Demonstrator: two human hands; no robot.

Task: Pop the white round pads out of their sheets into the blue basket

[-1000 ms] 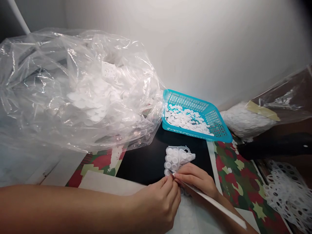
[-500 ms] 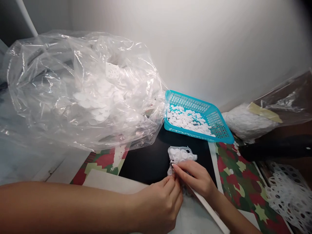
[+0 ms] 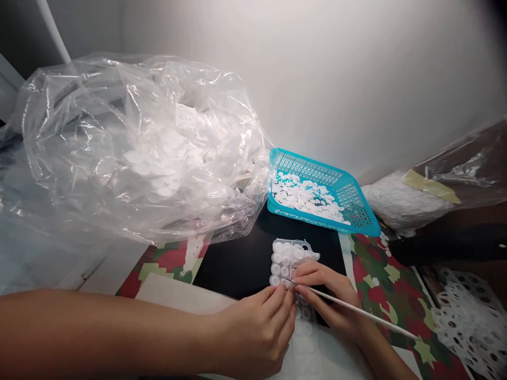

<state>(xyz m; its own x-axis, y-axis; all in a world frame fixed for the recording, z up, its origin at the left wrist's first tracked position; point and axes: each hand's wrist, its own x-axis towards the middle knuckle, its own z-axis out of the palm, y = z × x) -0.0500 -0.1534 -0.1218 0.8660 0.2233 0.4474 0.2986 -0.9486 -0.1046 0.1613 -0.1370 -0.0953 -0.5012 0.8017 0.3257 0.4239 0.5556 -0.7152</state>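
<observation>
A translucent sheet of round white cups (image 3: pixel 280 259) lies on the black board (image 3: pixel 233 269), running down between my hands. My left hand (image 3: pixel 263 327) is closed, its fingertips pressed together on the sheet's cups; whatever they pinch is hidden. From the right, my right hand (image 3: pixel 330 290) grips a long, thin white stick (image 3: pixel 368 315) between thumb and fingers. The stick's tip meets the cups beside my left fingertips, and its other end points down to the right.
Behind the sheet, a blue basket (image 3: pixel 325 224) holds many small white discs (image 3: pixel 304 195). A big clear bag (image 3: pixel 190 169) of white pieces fills the left. Further right are another bag (image 3: pixel 412 200) with white contents and a pile of perforated white sheets (image 3: pixel 471 322). Patterned paper (image 3: pixel 380 285) covers the surface.
My right hand has shifted slightly right and down. The stick has swung to a flatter angle and turned edge-on. More rows of cups show. My left hand stays nearly in place.
</observation>
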